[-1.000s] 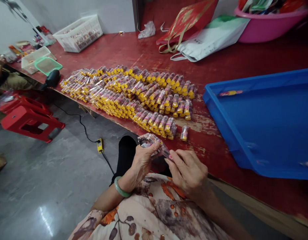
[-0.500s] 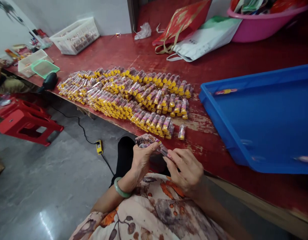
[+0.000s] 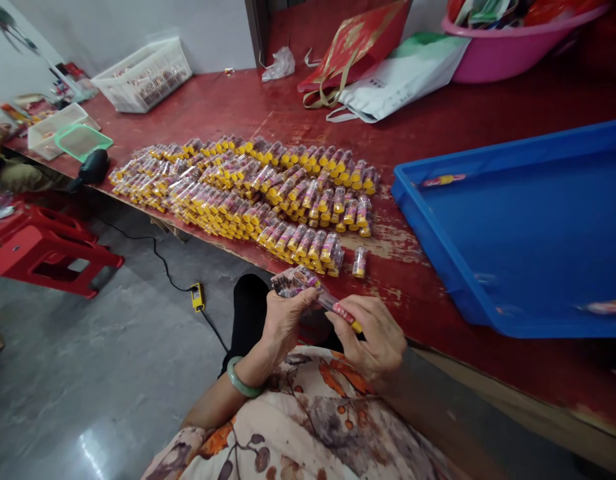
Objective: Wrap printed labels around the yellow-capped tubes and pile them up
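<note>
My left hand (image 3: 282, 319) is closed around a stack of printed clear plastic sleeves (image 3: 294, 280), thumb pressed on top. One clear sleeve reaches from the stack toward my right hand (image 3: 373, 333). Pinched in my right fingers is a small tube (image 3: 349, 316) with a pink printed side and a yellow end; its front end meets the clear sleeve, and how far it sits inside I cannot tell. Just beyond my hands, a single wrapped tube (image 3: 359, 262) stands beside a large pile of wrapped tubes with yellow ends (image 3: 288, 193).
A blue tray (image 3: 518, 233) with a few loose tubes lies at right. Behind are a red bag (image 3: 358, 47), a white bag (image 3: 403, 77), a pink basin (image 3: 518, 53) and a white basket (image 3: 143, 77). Red stools (image 3: 53, 260) stand left, near another person's arm.
My right fingers have shifted on the tube, so its yellow end now shows. The view has moved slightly to the right. My left hand keeps its hold on the sleeves.
</note>
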The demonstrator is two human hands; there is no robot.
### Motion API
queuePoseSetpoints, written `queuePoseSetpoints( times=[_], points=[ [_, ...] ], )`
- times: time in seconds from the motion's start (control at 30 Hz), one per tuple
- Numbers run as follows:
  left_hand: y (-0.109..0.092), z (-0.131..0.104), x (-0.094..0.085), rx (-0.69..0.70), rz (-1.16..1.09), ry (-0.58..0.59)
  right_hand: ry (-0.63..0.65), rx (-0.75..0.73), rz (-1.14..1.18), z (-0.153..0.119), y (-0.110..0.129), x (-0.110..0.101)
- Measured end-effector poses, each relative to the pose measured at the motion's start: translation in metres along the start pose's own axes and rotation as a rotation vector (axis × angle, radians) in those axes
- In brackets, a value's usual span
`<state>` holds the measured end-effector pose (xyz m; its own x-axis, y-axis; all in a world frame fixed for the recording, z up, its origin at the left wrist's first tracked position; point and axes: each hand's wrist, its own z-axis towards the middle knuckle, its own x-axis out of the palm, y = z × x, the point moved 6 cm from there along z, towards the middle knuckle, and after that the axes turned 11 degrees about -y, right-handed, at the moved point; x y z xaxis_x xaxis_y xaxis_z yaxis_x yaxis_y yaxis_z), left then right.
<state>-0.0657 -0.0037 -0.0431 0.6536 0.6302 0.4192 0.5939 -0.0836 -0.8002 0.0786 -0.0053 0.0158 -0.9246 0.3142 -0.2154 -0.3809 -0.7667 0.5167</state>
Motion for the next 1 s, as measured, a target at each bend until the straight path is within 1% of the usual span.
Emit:
queuePoseSetpoints(
  times=[0.07,0.17,0.27,0.33,0.4,0.5,0.53,0.57,0.6,0.63,0.7,0.73,0.77,0.83,0.9,0.93,1.0],
  points=[
    [0.003,0.000,0.001,-0.035,0.000,0.019,-0.007,-0.046,-0.015,-0.002,0.004,0.000],
    [0.005,-0.001,0.003,-0.083,-0.006,0.046,-0.028,-0.053,-0.025,-0.004,0.005,0.000],
    [0.005,-0.003,0.006,-0.102,-0.020,0.081,-0.064,-0.074,-0.030,-0.007,0.006,-0.002],
    [0.006,-0.004,0.007,-0.128,-0.027,0.088,-0.109,-0.025,0.008,-0.010,0.004,-0.003],
    [0.009,-0.006,0.006,-0.176,-0.013,0.073,-0.143,0.134,0.071,-0.013,-0.005,-0.003],
    [0.012,-0.008,0.006,-0.227,0.035,0.072,-0.142,0.471,0.143,-0.024,-0.023,0.001],
    [0.012,-0.008,0.006,-0.231,0.052,0.084,-0.135,0.560,0.157,-0.028,-0.027,0.003],
    [0.012,-0.008,0.006,-0.229,0.067,0.093,-0.130,0.612,0.167,-0.030,-0.030,0.004],
    [0.011,-0.007,0.006,-0.226,0.081,0.092,-0.118,0.626,0.172,-0.031,-0.031,0.004],
    [0.010,-0.006,0.005,-0.223,0.091,0.080,-0.110,0.609,0.169,-0.030,-0.031,0.003],
    [0.008,-0.004,0.003,-0.210,0.099,0.031,-0.095,0.550,0.156,-0.026,-0.032,-0.001],
    [0.007,-0.002,0.001,-0.203,0.103,0.003,-0.078,0.559,0.159,-0.024,-0.035,-0.002],
    [0.006,-0.001,0.000,-0.198,0.110,-0.017,-0.054,0.615,0.176,-0.023,-0.040,-0.003],
    [0.006,-0.001,0.001,-0.196,0.138,-0.018,0.040,0.830,0.258,-0.025,-0.051,0.000],
    [0.009,-0.003,0.004,-0.200,0.169,0.031,0.178,1.063,0.373,-0.030,-0.056,0.008],
    [0.010,-0.004,0.006,-0.203,0.181,0.063,0.243,1.151,0.422,-0.032,-0.056,0.012],
    [0.014,-0.006,0.008,-0.212,0.210,0.113,0.337,1.271,0.491,-0.035,-0.053,0.019]
  ],
)
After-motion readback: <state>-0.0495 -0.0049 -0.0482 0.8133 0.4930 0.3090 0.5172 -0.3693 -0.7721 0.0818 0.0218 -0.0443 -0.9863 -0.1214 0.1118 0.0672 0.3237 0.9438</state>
